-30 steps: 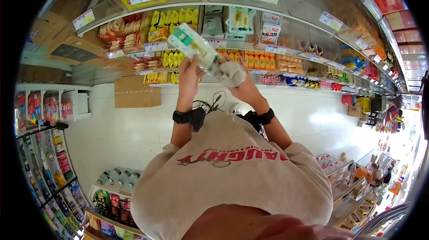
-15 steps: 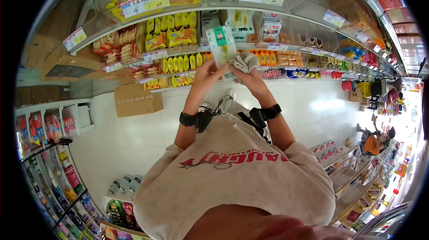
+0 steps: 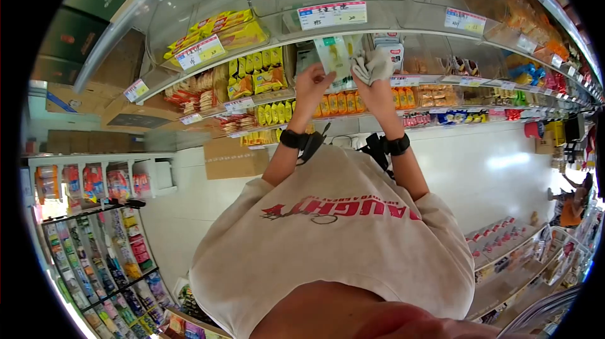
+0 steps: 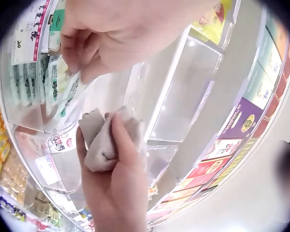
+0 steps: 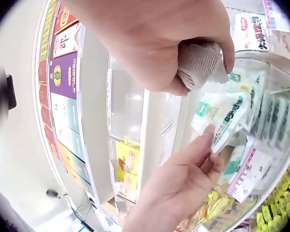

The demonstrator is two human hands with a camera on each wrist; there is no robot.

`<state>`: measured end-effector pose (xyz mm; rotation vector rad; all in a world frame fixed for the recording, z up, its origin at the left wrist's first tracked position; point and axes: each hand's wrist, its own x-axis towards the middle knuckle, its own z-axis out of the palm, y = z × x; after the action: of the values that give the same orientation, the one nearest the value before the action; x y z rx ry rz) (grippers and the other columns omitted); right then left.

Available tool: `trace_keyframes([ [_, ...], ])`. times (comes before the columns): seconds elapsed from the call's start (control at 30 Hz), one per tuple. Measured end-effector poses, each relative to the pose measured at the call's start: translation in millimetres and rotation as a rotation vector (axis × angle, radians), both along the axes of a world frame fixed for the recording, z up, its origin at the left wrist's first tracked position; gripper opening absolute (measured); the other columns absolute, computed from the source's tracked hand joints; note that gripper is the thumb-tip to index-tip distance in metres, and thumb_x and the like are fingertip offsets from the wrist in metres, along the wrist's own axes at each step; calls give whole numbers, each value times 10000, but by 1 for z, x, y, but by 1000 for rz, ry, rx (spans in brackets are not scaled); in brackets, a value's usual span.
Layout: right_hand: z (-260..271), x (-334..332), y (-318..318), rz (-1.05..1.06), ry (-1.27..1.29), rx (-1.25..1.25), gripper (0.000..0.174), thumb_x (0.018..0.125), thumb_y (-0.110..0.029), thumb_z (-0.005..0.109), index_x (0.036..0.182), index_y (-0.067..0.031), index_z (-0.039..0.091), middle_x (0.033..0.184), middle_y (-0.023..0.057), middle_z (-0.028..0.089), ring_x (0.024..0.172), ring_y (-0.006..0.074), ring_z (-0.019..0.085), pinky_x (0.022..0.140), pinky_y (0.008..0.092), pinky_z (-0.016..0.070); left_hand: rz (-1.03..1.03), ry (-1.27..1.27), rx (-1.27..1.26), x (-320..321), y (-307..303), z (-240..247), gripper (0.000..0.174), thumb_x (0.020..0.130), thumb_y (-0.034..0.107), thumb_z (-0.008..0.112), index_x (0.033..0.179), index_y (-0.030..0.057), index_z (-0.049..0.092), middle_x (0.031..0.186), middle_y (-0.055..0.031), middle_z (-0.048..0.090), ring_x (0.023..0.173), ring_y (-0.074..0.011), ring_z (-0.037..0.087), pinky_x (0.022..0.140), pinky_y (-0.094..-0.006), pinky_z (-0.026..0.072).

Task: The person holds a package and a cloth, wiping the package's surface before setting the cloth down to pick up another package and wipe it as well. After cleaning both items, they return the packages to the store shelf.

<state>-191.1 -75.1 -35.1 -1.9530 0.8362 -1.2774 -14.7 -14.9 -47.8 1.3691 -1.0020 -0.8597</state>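
My left hand [image 3: 310, 90] pinches the lower end of a flat white-and-green snack packet [image 5: 220, 113] between thumb and fingers. The packet is tilted over a clear shelf bin [image 5: 266, 63], where several similar packets [image 5: 275, 116] stand in a row. In my right hand [image 4: 113, 188] is a crumpled grey cloth [image 4: 113, 142], gripped under the thumb. That hand is held just right of the packet in the head view, close to the bin's front. In the left wrist view, part of the packet is hidden behind my left hand.
Yellow snack packs [image 3: 255, 74] fill the bin to the left, and red-and-white packs [image 3: 389, 55] stand on the right. Price tags [image 3: 332, 15] line the shelf edges. An upper shelf overhangs both hands. A cardboard box [image 3: 236, 159] sits on the floor below.
Both hands have moved forward toward the shelf, taking the packet from in front of the shelves to the bin. The cloth stays in the right hand, now slightly apart from the left.
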Motion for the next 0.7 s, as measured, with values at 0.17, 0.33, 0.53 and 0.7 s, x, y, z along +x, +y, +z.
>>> trace_keyframes([
  [0.17, -5, 6, -21, 206, 134, 165, 321, 878, -134, 673, 1174, -32, 602, 1117, 202, 623, 1043, 419, 588, 877, 425, 499, 25, -306, 24, 12, -46, -27, 334, 880, 58, 722, 1182, -53, 635, 923, -141, 722, 748, -200, 682, 654, -332, 537],
  [0.33, -39, 18, -40, 364, 222, 65, 439, 814, -170, 684, 1231, -73, 592, 1188, 200, 633, 1116, 400, 595, 942, 431, 499, 122, -647, 5, 30, -50, -25, 384, 847, 24, 716, 1218, -27, 631, 1200, -216, 655, 949, -309, 695, 794, -408, 572],
  [0.53, -21, 18, -38, 313, 442, 173, 443, 800, -194, 689, 1218, -78, 601, 1177, 204, 646, 1087, 412, 611, 912, 470, 523, -205, -960, 136, 61, -22, -9, 496, 873, 341, 730, 1167, -53, 661, 1197, -268, 646, 1033, -411, 649, 878, -475, 524],
  [0.7, -20, 31, -46, 278, 287, 219, 417, 812, -174, 716, 1193, -53, 598, 1152, 209, 655, 1049, 425, 619, 881, 440, 531, -186, -1034, 177, 53, 6, -7, 344, 861, 247, 729, 1074, -22, 708, 959, -249, 695, 942, -422, 658, 817, -464, 527],
])
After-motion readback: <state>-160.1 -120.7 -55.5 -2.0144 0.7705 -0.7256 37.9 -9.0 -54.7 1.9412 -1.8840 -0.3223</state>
